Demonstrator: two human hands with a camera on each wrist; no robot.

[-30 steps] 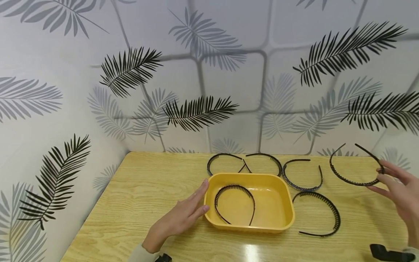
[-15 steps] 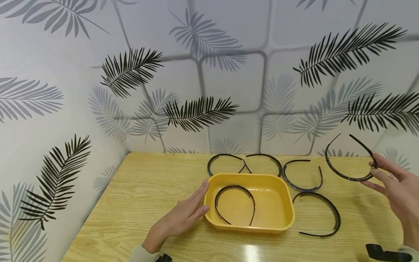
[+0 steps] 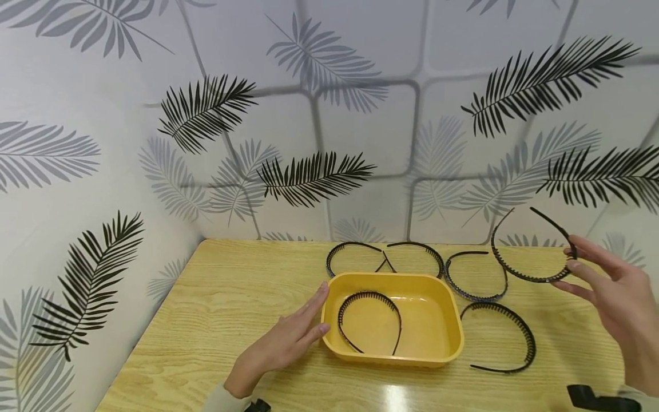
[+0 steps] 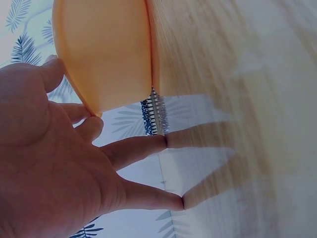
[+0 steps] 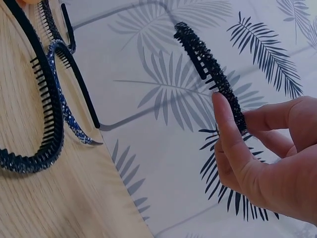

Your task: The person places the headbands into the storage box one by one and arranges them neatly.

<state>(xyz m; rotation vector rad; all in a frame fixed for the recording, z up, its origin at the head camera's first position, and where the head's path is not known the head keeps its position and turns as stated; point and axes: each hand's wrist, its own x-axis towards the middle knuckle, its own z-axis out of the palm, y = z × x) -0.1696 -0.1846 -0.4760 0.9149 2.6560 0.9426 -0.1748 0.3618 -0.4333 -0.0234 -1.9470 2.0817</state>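
Note:
My right hand (image 3: 618, 292) pinches a black toothed headband (image 3: 532, 279) by its side, holding it raised at the right. In the right wrist view this headband (image 5: 210, 69) appears edge-on, its outer face covered in dark glitter. A yellow plastic box (image 3: 427, 320) stands mid-table with one black headband (image 3: 399, 312) inside, leaning on its wall. At the box's left end my left hand (image 3: 283, 343) touches the rim, fingers extended. The left wrist view shows two fingertips (image 4: 176, 201) of that hand down on the tabletop.
Behind the box lie two headbands, one at left (image 3: 329, 260) and one at right (image 3: 440, 260), partly hidden by it. A blue-glitter headband (image 3: 476, 296) and a black one (image 3: 530, 337) lie to its right. A leaf-patterned wall covering (image 3: 370, 137) backs the wooden table (image 3: 231, 286).
My right hand has moved left with the headband, and slightly up, so that it now overlaps the blue-glitter headband in the head view. The left hand and the box have stayed put.

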